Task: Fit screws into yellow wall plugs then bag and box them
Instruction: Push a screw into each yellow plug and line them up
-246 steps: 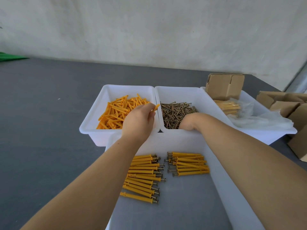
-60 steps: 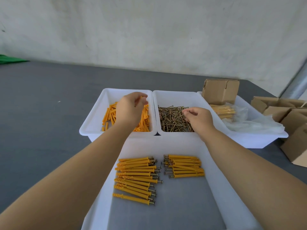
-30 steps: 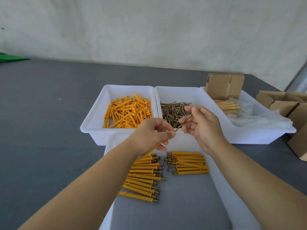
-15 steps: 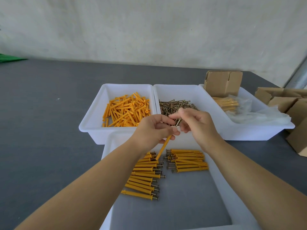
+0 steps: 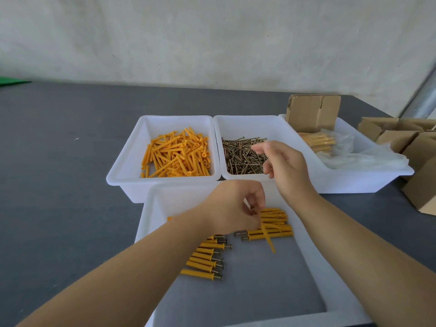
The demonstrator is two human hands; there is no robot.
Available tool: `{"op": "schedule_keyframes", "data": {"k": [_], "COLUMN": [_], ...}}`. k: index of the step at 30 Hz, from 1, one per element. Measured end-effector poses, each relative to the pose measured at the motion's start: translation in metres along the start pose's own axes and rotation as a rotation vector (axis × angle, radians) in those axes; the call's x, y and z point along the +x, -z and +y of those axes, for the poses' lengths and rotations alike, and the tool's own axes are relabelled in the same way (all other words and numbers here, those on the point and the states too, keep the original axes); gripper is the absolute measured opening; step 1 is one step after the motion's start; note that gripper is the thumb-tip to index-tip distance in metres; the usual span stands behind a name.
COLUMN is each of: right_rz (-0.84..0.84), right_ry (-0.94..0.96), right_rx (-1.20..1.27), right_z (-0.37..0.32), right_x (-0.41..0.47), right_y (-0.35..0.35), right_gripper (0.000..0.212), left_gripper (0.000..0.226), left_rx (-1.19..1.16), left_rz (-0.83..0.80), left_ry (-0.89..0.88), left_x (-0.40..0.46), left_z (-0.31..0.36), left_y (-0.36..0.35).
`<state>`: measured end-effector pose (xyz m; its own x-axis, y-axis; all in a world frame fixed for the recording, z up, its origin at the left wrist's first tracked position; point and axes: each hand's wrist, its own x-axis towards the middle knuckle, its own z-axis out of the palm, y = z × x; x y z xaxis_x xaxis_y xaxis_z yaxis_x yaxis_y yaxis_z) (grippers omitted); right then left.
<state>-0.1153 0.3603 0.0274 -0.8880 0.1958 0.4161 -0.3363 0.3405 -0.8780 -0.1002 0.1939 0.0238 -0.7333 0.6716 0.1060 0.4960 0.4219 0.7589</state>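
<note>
Pinching an assembled yellow wall plug (image 5: 267,234) at its head end, the left hand (image 5: 232,208) dangles it over the near tray (image 5: 151,223), just above the right-hand row of finished plugs (image 5: 269,228). The right hand (image 5: 284,166), fingers loose and holding nothing, hovers over the bin of screws (image 5: 243,154). With so light a pinch the plug could drop crooked across that row and scatter it, or its screw, if barely seated, could slip out.

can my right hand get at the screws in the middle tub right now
Probably yes. The right hand hangs open and holds nothing, right over the loose screws in the open-topped middle tub, with nothing between them.
</note>
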Motion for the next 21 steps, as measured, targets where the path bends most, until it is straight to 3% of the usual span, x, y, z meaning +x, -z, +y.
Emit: {"op": "schedule_keyframes", "data": {"k": [7,10,15,21], "right_rz": [-0.003,-0.015,-0.017,-0.026], "right_ry": [0.005,0.018,0.026,0.049], "right_rx": [-0.062,-0.069,-0.083,-0.147], "right_z": [0.004,0.002,-0.004,-0.004], "right_x": [0.000,-0.002,-0.005,-0.003], "right_y": [0.000,-0.003,-0.005,-0.006], "right_gripper": [0.025,0.023,0.023,0.021], "left_gripper": [0.004,0.007,0.010,0.010], "left_rx": [0.692,0.909,0.996,0.932], "left_rz": [-0.164,-0.195,-0.286,-0.211], "left_ry": [-0.140,-0.142,-0.138,-0.122], "left_x": [0.003,0.004,0.006,0.011], "left_z": [0.004,0.008,0.010,0.005], "left_y": [-0.024,-0.038,-0.052,-0.053]}}
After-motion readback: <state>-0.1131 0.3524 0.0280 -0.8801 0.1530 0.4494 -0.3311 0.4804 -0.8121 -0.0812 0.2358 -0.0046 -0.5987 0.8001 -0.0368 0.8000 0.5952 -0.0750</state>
